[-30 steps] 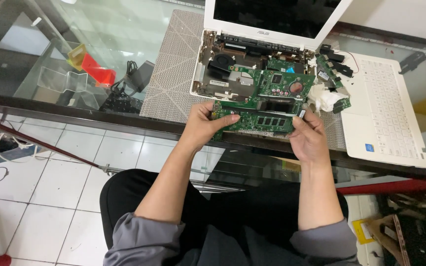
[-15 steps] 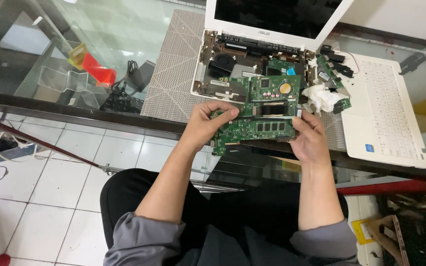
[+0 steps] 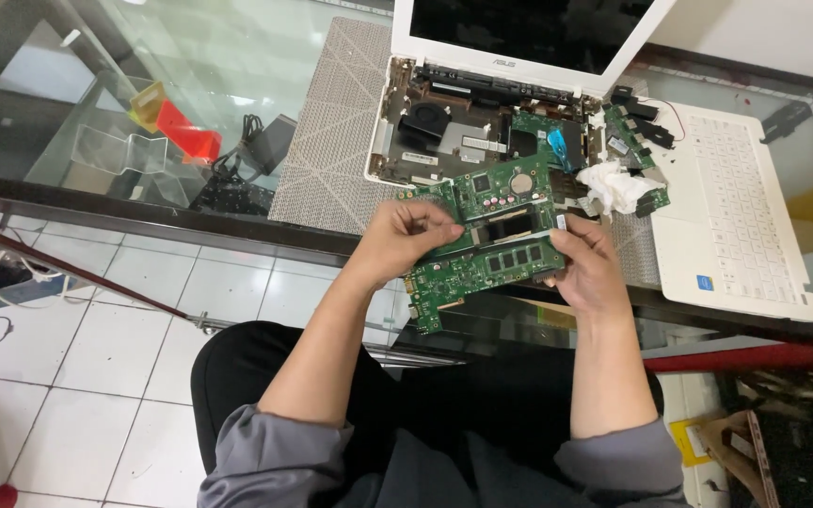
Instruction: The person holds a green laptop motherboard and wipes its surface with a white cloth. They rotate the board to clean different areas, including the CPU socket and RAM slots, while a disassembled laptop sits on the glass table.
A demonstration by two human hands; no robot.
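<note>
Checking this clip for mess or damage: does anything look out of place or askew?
The laptop base lies opened up with its insides bare, and its white keyboard cover sits detached to the right. Both hands, left and right, hold the green circuit board tilted. Crumpled white tissue lies among loose parts.

Board [image 3: 482,235] before laptop [image 3: 482,132] — keyboard [image 3: 741,221] rt.

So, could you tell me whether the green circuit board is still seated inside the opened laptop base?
No, the green circuit board is held up between the left hand and right hand, in front of the laptop base.
</note>
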